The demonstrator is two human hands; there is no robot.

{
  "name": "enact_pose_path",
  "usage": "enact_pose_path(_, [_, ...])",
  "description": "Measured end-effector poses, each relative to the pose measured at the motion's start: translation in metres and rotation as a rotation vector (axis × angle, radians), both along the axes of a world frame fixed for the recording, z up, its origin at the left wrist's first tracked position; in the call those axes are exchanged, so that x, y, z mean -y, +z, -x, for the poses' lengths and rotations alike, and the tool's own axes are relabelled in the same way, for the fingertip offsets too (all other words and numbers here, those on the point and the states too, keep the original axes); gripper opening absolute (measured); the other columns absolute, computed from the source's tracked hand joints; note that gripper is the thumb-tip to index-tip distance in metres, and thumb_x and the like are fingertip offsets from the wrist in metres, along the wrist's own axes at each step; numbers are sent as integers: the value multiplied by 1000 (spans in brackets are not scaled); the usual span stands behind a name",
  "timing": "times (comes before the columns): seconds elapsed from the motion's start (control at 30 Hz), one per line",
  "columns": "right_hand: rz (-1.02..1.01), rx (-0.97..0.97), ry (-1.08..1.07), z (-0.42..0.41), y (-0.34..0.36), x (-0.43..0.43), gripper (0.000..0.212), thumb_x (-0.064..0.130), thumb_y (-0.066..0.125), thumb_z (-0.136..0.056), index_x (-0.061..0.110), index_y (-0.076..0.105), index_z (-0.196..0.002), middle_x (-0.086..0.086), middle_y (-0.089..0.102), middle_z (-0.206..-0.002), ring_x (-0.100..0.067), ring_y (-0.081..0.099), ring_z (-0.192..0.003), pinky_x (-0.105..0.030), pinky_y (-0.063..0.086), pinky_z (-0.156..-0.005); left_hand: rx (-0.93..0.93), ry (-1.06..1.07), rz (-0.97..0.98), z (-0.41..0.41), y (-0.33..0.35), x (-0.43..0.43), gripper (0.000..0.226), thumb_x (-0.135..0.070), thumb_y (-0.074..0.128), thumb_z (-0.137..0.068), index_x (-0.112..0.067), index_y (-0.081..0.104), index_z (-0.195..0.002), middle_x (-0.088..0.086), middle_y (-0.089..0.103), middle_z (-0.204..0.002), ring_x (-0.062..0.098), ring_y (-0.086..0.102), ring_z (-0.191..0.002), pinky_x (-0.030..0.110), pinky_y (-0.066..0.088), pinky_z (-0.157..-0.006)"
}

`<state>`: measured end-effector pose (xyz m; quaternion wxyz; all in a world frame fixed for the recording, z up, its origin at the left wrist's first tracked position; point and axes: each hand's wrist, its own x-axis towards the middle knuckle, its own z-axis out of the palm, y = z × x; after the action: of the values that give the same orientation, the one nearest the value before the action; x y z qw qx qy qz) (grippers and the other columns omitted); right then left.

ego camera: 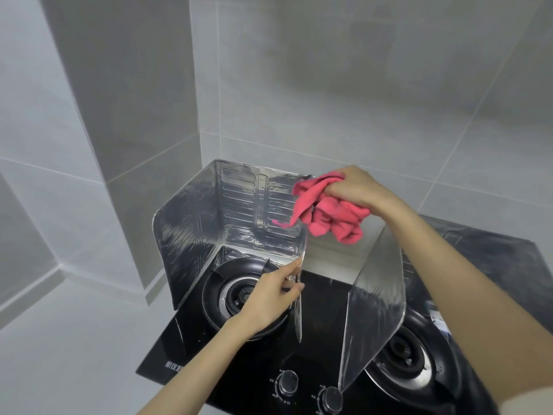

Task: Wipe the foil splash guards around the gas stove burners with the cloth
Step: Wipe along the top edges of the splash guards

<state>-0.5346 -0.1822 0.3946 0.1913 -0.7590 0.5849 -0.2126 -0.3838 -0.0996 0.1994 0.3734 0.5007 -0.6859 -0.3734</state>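
Her right hand clutches the bunched pink cloth at the left foil splash guard's top corner, while her left hand pinches its side panel's edge.

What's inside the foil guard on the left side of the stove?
A black gas burner sits inside the left foil guard. The left hand, pinching the guard's right panel, covers the burner's right rim.
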Motion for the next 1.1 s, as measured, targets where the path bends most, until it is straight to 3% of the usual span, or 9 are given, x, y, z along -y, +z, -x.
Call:
enact_pose_path(0.1, [58, 145, -59, -2, 5, 6, 31, 10, 53, -78, 35, 67, -90, -3, 70, -93, -22, 63, -91, -34, 51, -84, -1, -2, -10, -4, 6, -5, 57, -14, 60, -91, -32, 40, -141, -15, 56, -119, 2, 65, -96, 7, 48, -80])
enact_pose_path(0.27, [94, 312, -107, -15, 6, 17, 30, 8, 52, -77, 34, 65, -75, 2, 68, -86, -20, 63, -89, -33, 50, -83, 33, 12, -7, -18, 8, -7, 58, -22, 62, -89, -42, 38, -138, -17, 54, -130, 3, 61, -102, 23, 51, -92])
enact_pose_path(0.37, [78, 420, -94, -22, 6, 23, 31, 13, 51, -71, 33, 69, -86, 1, 71, -91, -20, 65, -91, -35, 52, -84, -5, 97, 12, -32, 13, -7, 49, -17, 61, -90, -35, 47, -134, -12, 60, -124, 5, 63, -100, 30, 52, -92])
enact_pose_path(0.43, [70, 487, -97, -26, 5, 28, 37, 17, 48, -64, 31, 70, -90, 0, 71, -90, -20, 64, -87, -35, 52, -81, -7, 142, 29, -43, 19, -6, 46, -15, 59, -91, -31, 50, -133, -11, 62, -123, 2, 63, -101, 26, 50, -94])
enact_pose_path(0.6, [27, 643, -74, -34, 2, 42, 40, -3, 46, -77, 17, 69, -103, 4, 63, -76, -11, 55, -68, -25, 45, -64, 35, 256, 108, -64, 37, -1, 42, -14, 56, -93, -26, 52, -133, -11, 63, -120, -1, 61, -102, 10, 44, -92])
enact_pose_path(0.7, [-10, 682, -56, -37, 1, 46, 39, -5, 45, -79, 17, 67, -102, -4, 64, -87, -16, 58, -74, -31, 49, -71, 75, 323, 170, -73, 50, 2, 39, -15, 56, -93, -26, 55, -131, -11, 64, -119, -2, 60, -104, 10, 44, -92])
enact_pose_path(0.93, [-51, 725, 0, -47, -4, 54, 37, -7, 44, -81, 20, 67, -90, -10, 67, -94, -21, 60, -83, -34, 51, -77, 240, 517, 382, -103, 102, 12, 38, -11, 55, -91, -17, 58, -129, -4, 63, -126, 11, 58, -117, 35, 45, -102])
enact_pose_path(1.03, [4, 685, 38, -54, -5, 57, 41, -9, 43, -79, 25, 66, -80, -2, 68, -91, -18, 61, -88, -33, 51, -83, 273, 561, 411, -113, 124, 19, 36, -10, 55, -91, -14, 60, -126, -2, 65, -122, 14, 59, -115, 33, 44, -102])
enact_pose_path(1.1, [67, 635, 74, -60, -6, 60, 42, -10, 42, -78, 22, 68, -86, 0, 68, -97, -16, 61, -94, -27, 49, -88, 298, 572, 416, -119, 136, 26, 35, -11, 55, -91, -15, 59, -126, -1, 66, -121, 16, 59, -115, 32, 43, -101])
